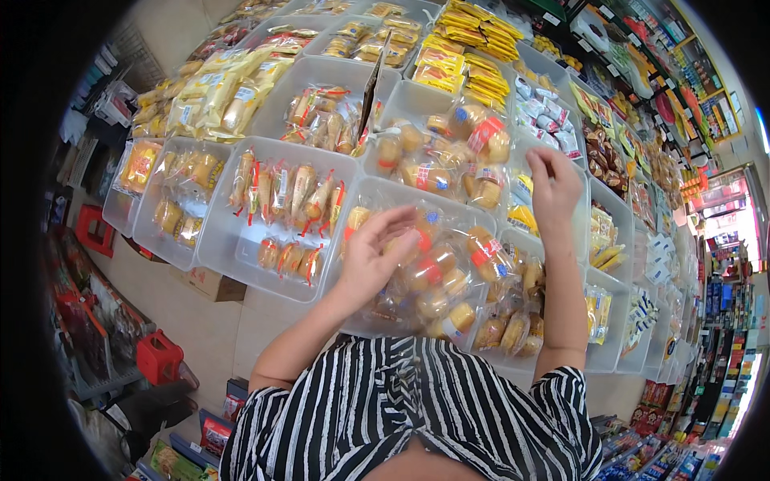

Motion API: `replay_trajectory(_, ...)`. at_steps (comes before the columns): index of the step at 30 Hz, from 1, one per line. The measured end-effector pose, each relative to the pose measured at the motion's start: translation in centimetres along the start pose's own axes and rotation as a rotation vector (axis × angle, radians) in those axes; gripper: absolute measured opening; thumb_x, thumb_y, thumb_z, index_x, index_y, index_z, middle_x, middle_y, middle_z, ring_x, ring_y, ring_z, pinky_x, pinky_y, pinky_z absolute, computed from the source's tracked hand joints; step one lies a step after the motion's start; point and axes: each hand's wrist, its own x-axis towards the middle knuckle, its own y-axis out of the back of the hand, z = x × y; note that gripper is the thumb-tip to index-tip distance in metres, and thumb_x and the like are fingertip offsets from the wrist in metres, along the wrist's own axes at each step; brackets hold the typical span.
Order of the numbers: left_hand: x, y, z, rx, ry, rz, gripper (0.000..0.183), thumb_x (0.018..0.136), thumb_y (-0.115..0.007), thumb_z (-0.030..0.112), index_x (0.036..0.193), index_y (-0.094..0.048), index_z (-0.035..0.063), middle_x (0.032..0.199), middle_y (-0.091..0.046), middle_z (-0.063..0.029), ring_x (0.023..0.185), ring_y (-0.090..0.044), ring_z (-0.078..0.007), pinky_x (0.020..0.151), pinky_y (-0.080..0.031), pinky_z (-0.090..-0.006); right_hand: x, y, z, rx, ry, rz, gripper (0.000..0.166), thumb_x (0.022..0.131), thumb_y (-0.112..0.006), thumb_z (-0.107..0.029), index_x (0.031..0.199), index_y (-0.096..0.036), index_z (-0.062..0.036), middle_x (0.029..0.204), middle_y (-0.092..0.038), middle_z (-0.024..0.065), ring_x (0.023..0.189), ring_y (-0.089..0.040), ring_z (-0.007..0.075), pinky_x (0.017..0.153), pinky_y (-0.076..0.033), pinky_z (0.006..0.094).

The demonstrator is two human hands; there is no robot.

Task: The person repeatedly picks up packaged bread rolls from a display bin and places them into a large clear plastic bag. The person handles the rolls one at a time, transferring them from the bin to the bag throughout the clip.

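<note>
My left hand (380, 249) is over the near-middle translucent plastic bin, its fingers apart and curved above bagged small cakes (434, 270); nothing shows in its grasp. My right hand (556, 180) is raised over a bin with yellow packets (522, 217), thumb and fingertips close together; whether something thin is between them cannot be told. Between the hands lie more bagged round cakes (427, 174) in the bin behind. Left of my left hand, a bin (240, 264) holds wrapped pastry rolls with red ties (295, 191) and several small round buns (289, 260).
Stacked yellow packets (478, 30) fill a far bin. A dark upright panel (372, 87) stands between bins. Large bagged breads (231, 96) are heaped at the far left. Red plastic stools (159, 358) stand on the floor at left. Stocked shelves (722, 337) line the right.
</note>
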Motion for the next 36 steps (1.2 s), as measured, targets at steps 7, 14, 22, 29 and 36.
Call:
replay_trajectory(7,1.6,-1.2,0.7,-0.791,0.297,-0.202,0.062,0.092,-0.050,0.048,0.134,-0.039,0.0039,0.127,-0.049,-0.0203,0.116,-0.053,-0.0325,0.097,-0.045,-0.0452,-9.1,3.8,-5.6,-0.373,0.745,-0.136,0.017,0.076,-0.065,-0.004,0.093,-0.066,0.0023,0.085,-0.063,0.0112,0.068,-0.061,0.0211,0.060,-0.049,0.0288)
replay_trajectory(14,1.0,-0.5,-0.9,-0.777,0.317,-0.076,0.043,0.092,-0.056,0.034,0.123,-0.048,0.0055,0.117,-0.059,-0.0109,0.108,-0.058,-0.0237,0.091,-0.050,-0.0417,-13.6,3.1,-6.1,-0.444,1.012,-0.138,0.022,0.079,-0.067,-0.009,0.099,-0.064,-0.0006,0.094,-0.062,0.0096,0.080,-0.061,0.0192,0.070,-0.052,0.0281)
replay_trajectory(22,0.7,-0.7,0.1,-0.575,0.353,-0.021,0.046,0.091,-0.060,0.026,0.129,-0.043,0.0072,0.114,-0.059,-0.0075,0.101,-0.060,-0.0174,0.080,-0.054,-0.0334,-13.5,2.9,-6.1,-0.441,0.871,-0.031,0.026,0.077,-0.068,-0.011,0.103,-0.066,-0.0132,0.105,-0.062,0.0071,0.094,-0.058,0.0216,0.077,-0.052,0.0322)
replay_trajectory(29,-0.3,-1.8,1.8,-0.588,0.318,-0.136,0.063,0.090,-0.058,0.028,0.141,-0.027,0.0082,0.120,-0.055,-0.0095,0.103,-0.060,-0.0188,0.083,-0.053,-0.0345,-13.1,4.6,-7.8,-0.070,0.468,-0.014,0.022,0.077,-0.066,-0.003,0.099,-0.067,-0.0075,0.098,-0.065,0.0096,0.086,-0.061,0.0230,0.075,-0.051,0.0324)
replay_trajectory(36,-0.5,-2.0,1.0,-0.421,0.250,-0.067,0.063,0.091,-0.057,0.027,0.142,-0.026,0.0067,0.119,-0.055,-0.0111,0.109,-0.057,-0.0240,0.091,-0.049,-0.0384,-11.9,4.9,-5.3,0.749,-0.476,0.285,0.014,0.092,-0.057,-0.007,0.098,-0.064,0.0031,0.086,-0.063,0.0047,0.075,-0.056,0.0104,0.070,-0.045,0.0238)
